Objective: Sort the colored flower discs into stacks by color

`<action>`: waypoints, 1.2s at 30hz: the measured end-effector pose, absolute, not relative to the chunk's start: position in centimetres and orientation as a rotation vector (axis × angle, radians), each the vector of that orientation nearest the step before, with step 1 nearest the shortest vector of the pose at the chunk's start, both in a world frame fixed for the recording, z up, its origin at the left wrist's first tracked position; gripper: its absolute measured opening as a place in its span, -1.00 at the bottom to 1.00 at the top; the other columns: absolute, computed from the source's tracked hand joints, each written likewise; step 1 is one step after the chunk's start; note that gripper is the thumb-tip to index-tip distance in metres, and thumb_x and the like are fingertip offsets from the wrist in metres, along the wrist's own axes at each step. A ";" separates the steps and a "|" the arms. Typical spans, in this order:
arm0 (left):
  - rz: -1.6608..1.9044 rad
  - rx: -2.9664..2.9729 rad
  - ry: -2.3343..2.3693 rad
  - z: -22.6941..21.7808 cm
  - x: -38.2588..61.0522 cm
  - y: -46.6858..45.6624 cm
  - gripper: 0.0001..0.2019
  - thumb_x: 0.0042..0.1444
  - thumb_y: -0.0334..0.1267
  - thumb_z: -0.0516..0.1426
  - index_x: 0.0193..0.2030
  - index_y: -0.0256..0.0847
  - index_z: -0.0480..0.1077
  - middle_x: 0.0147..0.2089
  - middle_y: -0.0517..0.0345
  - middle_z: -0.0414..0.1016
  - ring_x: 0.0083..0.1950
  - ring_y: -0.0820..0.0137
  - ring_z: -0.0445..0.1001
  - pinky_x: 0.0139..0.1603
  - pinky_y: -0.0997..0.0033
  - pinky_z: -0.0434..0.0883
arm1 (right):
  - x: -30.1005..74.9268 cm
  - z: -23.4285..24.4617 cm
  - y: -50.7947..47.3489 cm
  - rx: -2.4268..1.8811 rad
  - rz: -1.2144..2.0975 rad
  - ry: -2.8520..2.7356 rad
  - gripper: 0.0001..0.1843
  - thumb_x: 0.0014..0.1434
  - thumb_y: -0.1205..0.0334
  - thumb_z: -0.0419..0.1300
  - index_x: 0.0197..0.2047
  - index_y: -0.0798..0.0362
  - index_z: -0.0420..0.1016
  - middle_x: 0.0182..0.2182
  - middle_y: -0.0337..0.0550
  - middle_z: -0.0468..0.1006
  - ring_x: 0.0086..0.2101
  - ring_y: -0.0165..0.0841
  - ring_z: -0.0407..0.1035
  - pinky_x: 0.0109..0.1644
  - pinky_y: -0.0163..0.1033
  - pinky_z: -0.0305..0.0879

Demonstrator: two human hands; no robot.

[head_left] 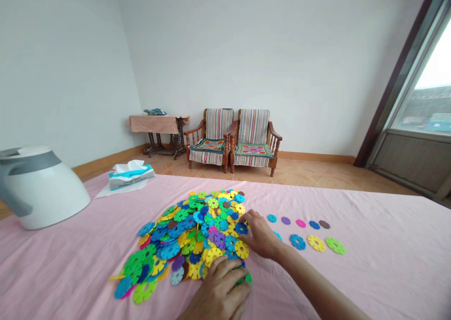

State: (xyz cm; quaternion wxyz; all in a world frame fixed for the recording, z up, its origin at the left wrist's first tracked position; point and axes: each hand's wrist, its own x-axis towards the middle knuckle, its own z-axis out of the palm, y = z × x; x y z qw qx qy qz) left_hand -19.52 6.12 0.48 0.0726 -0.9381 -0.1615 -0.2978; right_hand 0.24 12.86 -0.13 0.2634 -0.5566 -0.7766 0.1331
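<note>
A heap of flat, colourful snowflake-shaped plastic discs (pixel 192 235) lies on a pink tablecloth (pixel 369 263). My right hand (pixel 260 238) reaches into the heap's right edge, its fingertips pinching a blue disc (pixel 241 227). My left hand (pixel 220 289) rests at the heap's near edge, fingers curled over green discs (pixel 247 278) that peek out beneath them. To the right of my right hand lie two rows of single discs. The far row is small, from a blue one (pixel 271 218) to a brown one (pixel 324 224). The near row is larger: blue (pixel 298 241), yellow (pixel 316 243), green (pixel 335 245).
A white electric kettle (pixel 38 188) stands on the table at the far left. A pack of tissues (pixel 130 174) lies by the far edge. Beyond the table are two wooden armchairs (pixel 232 141), a small covered table (pixel 158 122) and a large window (pixel 423 104) on the right.
</note>
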 end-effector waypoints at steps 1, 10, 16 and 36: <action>-0.893 -2.821 -0.489 0.5 -19.5 6.1 -0.84 0.25 -0.29 0.07 -0.11 -0.17 0.45 -0.11 0.12 0.57 0.02 0.35 0.45 0.08 0.32 0.39 | 0.2 -0.2 12.8 -1.510 0.358 -2.094 -0.72 0.03 0.34 0.19 -0.12 0.10 0.40 -0.15 -0.03 0.41 -0.11 -0.21 0.28 -0.01 -0.16 0.17; -0.869 -2.839 -0.506 0.3 -19.6 6.1 -0.83 0.24 -0.31 0.07 -0.09 -0.16 0.45 -0.09 0.10 0.57 0.02 0.33 0.45 0.08 0.31 0.41 | 0.3 -0.2 12.8 -1.549 0.375 -2.018 -0.72 0.02 0.28 0.22 -0.14 0.07 0.42 -0.20 -0.05 0.43 -0.15 -0.21 0.31 -0.04 -0.19 0.18; -0.894 -2.812 -0.476 0.2 -19.7 6.3 -0.83 0.24 -0.30 0.06 -0.09 -0.16 0.45 -0.11 0.11 0.57 0.01 0.33 0.46 0.09 0.29 0.39 | 0.1 -0.6 13.3 -1.556 0.418 -1.913 -0.71 -0.11 0.38 0.25 -0.25 0.04 0.36 -0.23 -0.10 0.45 -0.18 -0.24 0.31 -0.08 -0.22 0.18; -0.890 -2.827 -0.529 0.6 -19.7 5.8 -0.79 0.19 -0.36 0.09 -0.06 -0.13 0.45 -0.06 0.13 0.56 0.05 0.34 0.43 0.15 0.29 0.36 | 13.8 0.0 8.5 -1.744 0.557 -1.234 -0.69 -0.06 -0.08 0.18 -0.55 0.01 0.37 -0.71 -0.27 0.38 -0.64 -0.39 0.30 -0.60 -0.34 0.10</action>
